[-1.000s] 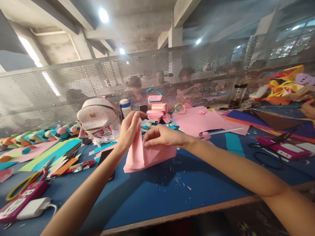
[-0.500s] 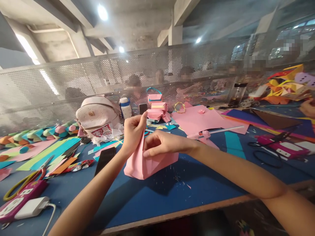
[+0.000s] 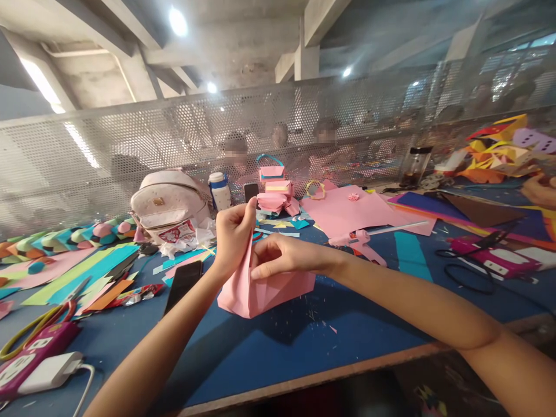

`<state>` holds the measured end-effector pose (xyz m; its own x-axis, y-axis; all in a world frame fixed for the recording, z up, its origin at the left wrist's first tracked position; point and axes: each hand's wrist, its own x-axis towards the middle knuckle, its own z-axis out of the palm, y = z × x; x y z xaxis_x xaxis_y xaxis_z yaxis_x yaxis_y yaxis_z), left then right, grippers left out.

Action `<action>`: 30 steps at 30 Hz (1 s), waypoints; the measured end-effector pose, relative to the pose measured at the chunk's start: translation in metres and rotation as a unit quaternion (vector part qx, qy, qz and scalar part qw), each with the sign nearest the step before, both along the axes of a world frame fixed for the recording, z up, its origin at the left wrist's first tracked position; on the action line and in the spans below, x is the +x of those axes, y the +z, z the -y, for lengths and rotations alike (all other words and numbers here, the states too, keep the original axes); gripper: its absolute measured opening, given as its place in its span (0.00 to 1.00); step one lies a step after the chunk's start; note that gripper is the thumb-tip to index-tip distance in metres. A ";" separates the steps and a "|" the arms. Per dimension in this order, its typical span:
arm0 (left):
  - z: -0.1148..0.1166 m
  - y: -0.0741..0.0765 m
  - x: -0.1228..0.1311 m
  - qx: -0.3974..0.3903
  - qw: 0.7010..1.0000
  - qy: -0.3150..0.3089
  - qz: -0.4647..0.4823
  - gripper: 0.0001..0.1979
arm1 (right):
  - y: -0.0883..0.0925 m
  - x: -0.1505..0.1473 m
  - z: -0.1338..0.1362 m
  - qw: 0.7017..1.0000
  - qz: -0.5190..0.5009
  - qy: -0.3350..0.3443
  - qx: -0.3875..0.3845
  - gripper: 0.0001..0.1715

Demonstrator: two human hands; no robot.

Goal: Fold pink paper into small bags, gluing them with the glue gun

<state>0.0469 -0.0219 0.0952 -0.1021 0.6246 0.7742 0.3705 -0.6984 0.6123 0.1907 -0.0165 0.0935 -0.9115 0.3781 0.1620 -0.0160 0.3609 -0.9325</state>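
A folded pink paper bag shape [image 3: 278, 292] stands tilted just over the blue table, its creased side facing me. My left hand [image 3: 234, 231] is closed on its upper edge, thumb pointing up. With fingers curled and thumb against the side panel, my right hand [image 3: 286, 255] pinches the same paper near the fold; its fingertips are partly hidden behind the paper. Small paper scraps lie on the table just right of the piece. Beyond my hands, a finished-looking small pink paper bag [image 3: 274, 191] with a blue handle stands by the mesh partition.
A pink glue gun [image 3: 358, 246] lies to the right. On the left are a black phone [image 3: 185, 284], scissors [image 3: 72, 301] and a power strip [image 3: 37, 359]. A backpack [image 3: 169, 200] and bottle [image 3: 219, 191] stand behind. A co-worker's hand [image 3: 538, 190] shows at far right.
The view has shifted slightly, so the surroundings sit a little further left. Both hands keep nearly the same hold on the pink paper.
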 end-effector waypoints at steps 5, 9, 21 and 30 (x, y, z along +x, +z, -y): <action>0.001 0.000 0.001 0.002 1.000 0.018 -0.018 0.28 | -0.001 0.000 0.000 1.000 0.008 -0.007 -0.003 0.10; 0.000 -0.002 0.002 0.004 0.999 0.033 -0.026 0.28 | -0.002 0.000 -0.001 1.000 0.009 -0.010 0.007 0.11; -0.006 -0.003 -0.002 0.025 0.995 0.012 0.100 0.30 | 0.001 -0.002 -0.008 0.983 -0.157 -0.063 0.071 0.04; 0.001 0.000 0.004 0.102 0.985 0.005 0.137 0.29 | -0.003 -0.001 -0.004 0.985 -0.094 -0.049 0.136 0.07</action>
